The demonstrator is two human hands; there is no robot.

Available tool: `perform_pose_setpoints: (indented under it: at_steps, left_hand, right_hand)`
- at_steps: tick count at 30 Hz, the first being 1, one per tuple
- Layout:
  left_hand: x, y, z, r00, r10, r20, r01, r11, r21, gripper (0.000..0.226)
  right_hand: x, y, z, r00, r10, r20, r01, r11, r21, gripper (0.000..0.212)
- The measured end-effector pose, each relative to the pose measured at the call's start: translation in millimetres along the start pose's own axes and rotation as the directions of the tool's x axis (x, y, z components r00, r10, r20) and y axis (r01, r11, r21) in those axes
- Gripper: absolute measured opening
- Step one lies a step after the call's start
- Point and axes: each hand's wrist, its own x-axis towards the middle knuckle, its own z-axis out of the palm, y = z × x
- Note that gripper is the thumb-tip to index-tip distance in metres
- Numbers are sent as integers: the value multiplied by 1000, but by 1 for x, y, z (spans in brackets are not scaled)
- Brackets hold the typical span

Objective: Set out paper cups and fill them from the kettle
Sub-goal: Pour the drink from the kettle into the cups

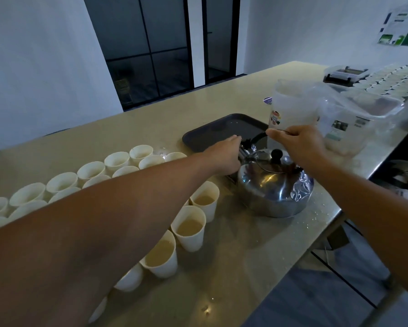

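The kettle (275,185), a round shiny steel one with a black knob lid, stood on the beige counter (245,267), just right of the white paper cups (188,228). It looked heavy, hard and slippery. The right hand (297,145) pinched its thin black handle (259,137), the proper place; the left hand (224,156) curled at the spout side, its grip hidden.

A steel kettle (275,185) sits right of centre on a beige counter (233,267), its black-knobbed lid in place. The right hand (297,143) pinches the kettle's black handle above the lid. The left hand (224,156) reaches to the kettle's spout side, its fingers curled, though what they grip is hidden. White paper cups (188,228) run in rows from lower centre toward the left edge; the nearest ones hold pale liquid. A dark tray (212,133) lies just behind the kettle, and clear plastic containers (292,105) stand at upper right.
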Motion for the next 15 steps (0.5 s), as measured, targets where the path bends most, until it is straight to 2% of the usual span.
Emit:
perform_pose_setpoints:
  at_steps: [7, 11, 15]
  left_hand:
    - [19, -1, 3, 1000, -20, -12, 19, 999, -45, 80]
    - [31, -4, 6, 1000, -18, -14, 17, 998, -56, 79]
    - [41, -5, 9, 998, -32, -50, 27, 996, -88, 74]
  right_hand:
    - [6, 7, 6, 997, 33, -74, -28, 997, 68, 49]
    - [19, 14, 10, 994, 66, -89, -65, 998, 18, 49]
    - [32, 17, 13, 994, 30, -110, -35, 998, -43, 48]
